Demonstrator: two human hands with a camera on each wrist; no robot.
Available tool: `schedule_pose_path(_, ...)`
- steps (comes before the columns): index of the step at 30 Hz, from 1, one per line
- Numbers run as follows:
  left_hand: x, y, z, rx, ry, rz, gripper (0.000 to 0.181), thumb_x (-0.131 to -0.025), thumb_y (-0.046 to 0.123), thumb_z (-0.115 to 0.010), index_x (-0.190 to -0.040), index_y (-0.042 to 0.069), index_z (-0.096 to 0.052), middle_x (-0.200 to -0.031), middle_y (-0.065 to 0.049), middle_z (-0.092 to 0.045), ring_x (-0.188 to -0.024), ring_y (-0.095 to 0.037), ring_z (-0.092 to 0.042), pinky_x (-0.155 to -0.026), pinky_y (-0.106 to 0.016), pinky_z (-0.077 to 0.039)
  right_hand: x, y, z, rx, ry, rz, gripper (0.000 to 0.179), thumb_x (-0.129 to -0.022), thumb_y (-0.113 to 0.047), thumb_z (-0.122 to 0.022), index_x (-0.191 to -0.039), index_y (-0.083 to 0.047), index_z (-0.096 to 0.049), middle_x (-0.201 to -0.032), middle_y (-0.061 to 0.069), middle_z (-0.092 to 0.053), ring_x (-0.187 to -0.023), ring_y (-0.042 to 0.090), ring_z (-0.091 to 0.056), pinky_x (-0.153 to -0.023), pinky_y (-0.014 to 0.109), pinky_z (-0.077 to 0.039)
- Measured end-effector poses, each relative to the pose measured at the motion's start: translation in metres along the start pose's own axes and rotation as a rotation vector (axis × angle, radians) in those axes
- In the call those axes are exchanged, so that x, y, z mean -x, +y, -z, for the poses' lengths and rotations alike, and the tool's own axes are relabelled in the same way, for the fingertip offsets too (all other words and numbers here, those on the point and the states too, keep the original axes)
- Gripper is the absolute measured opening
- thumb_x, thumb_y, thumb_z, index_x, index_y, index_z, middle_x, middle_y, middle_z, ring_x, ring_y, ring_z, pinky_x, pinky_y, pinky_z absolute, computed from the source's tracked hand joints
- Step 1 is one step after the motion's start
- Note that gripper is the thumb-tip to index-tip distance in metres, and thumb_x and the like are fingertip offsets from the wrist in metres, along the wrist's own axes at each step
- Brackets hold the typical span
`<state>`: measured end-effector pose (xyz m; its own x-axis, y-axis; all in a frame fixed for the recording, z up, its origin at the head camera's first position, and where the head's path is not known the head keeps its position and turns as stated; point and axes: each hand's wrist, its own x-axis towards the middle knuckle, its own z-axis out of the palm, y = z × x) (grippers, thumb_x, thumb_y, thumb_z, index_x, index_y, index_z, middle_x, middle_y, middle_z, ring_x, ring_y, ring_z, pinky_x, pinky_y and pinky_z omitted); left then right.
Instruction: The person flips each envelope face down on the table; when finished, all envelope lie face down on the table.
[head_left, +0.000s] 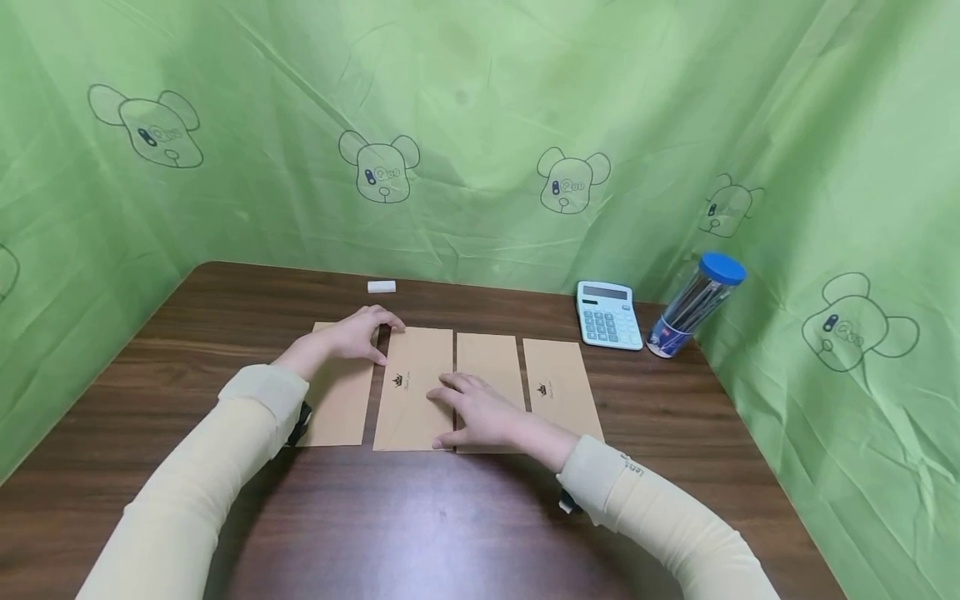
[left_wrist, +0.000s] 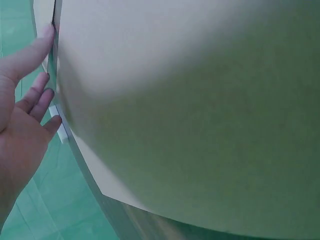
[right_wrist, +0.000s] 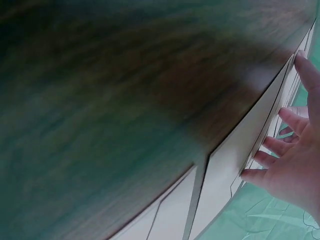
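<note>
two pale sleeves reach over the front of the brown table. four tan envelopes lie side by side across its middle, with thin gaps between. the right hand is spread wide and grips nothing. it is over part of the third envelope, and its fingertips are on the right side of the second envelope. the fourth envelope is to its right. the left hand is wide too, thumb and fingers apart, at the second envelope's left edge and back left corner. so that one is between the hands. the first envelope is partly under the left hand. farther off, a blue calculator and a jar are near the back right corner. a small white block is by the back edge. behind hangs green cloth.
</note>
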<state>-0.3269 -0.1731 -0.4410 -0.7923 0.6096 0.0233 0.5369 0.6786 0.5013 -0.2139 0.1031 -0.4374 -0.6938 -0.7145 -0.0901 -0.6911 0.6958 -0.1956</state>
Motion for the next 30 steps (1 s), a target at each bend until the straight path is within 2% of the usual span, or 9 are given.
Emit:
schedule_pose_path(5, -0.003, -0.001, 0.002, 0.026, 0.06, -0.007, 0.057, -0.068, 0.002, -0.08, -0.121, 0.007, -0.059, -0.124, -0.014, -0.053, -0.123, -0.036, -0.04, -0.106, -0.052, -0.03, 0.0, 0.001, 0.0, -0.025, -0.006, -0.011, 0.075, -0.078, -0.057, -0.067, -0.14, -0.02, -0.044, -0.151, 0.014, -0.029, -0.139, 0.032, -0.027, -0.113, 0.046, -0.023)
schedule_pose_path(9, -0.006, -0.002, 0.003, 0.042, 0.115, -0.01, 0.048, -0.07, 0.001, -0.078, -0.115, 0.009, -0.063, -0.122, -0.014, -0.054, -0.122, -0.035, -0.041, -0.107, -0.051, -0.028, -0.001, 0.001, 0.0, -0.04, -0.002, -0.001, 0.074, -0.077, -0.056, -0.069, -0.139, -0.021, -0.045, -0.15, 0.014, -0.032, -0.139, 0.031, -0.027, -0.114, 0.045, -0.023)
schedule_pose_path(14, -0.008, -0.004, 0.007, 0.023, 0.163, -0.028, 0.032, -0.073, 0.001, -0.076, -0.104, 0.01, -0.069, -0.114, -0.012, -0.058, -0.114, -0.031, -0.048, -0.104, -0.049, -0.032, -0.002, 0.0, 0.004, -0.107, -0.001, -0.01, 0.074, -0.078, -0.057, -0.068, -0.14, -0.023, -0.043, -0.15, 0.014, -0.032, -0.138, 0.032, -0.028, -0.113, 0.048, -0.022)
schedule_pose_path(20, -0.01, -0.002, 0.015, 0.001, 0.176, -0.067, 0.025, -0.076, 0.002, -0.074, -0.099, 0.012, -0.072, -0.109, -0.01, -0.06, -0.11, -0.028, -0.051, -0.102, -0.048, -0.035, -0.006, -0.005, 0.014, -0.189, -0.008, -0.01, 0.075, -0.08, -0.057, -0.065, -0.141, -0.021, -0.042, -0.147, 0.01, -0.037, -0.136, 0.029, -0.033, -0.111, 0.051, -0.025)
schedule_pose_path(26, -0.012, 0.005, 0.024, -0.014, 0.179, -0.09, 0.021, -0.078, 0.007, -0.075, -0.097, 0.014, -0.072, -0.109, -0.008, -0.059, -0.114, -0.029, -0.05, -0.104, -0.047, -0.034, -0.009, -0.012, 0.026, -0.317, 0.027, 0.009, 0.074, -0.083, -0.054, -0.063, -0.141, -0.014, -0.04, -0.142, 0.003, -0.044, -0.131, 0.02, -0.041, -0.109, 0.037, -0.033)
schedule_pose_path(30, -0.015, 0.009, 0.031, -0.015, 0.181, -0.116, 0.016, -0.079, 0.009, -0.074, -0.093, 0.015, -0.071, -0.105, -0.004, -0.063, -0.117, -0.029, -0.051, -0.106, -0.046, -0.034, -0.011, -0.018, 0.037, -0.439, 0.046, -0.013, 0.071, -0.085, -0.048, -0.064, -0.14, -0.01, -0.039, -0.141, 0.007, -0.046, -0.124, 0.025, -0.049, -0.103, 0.036, -0.041)
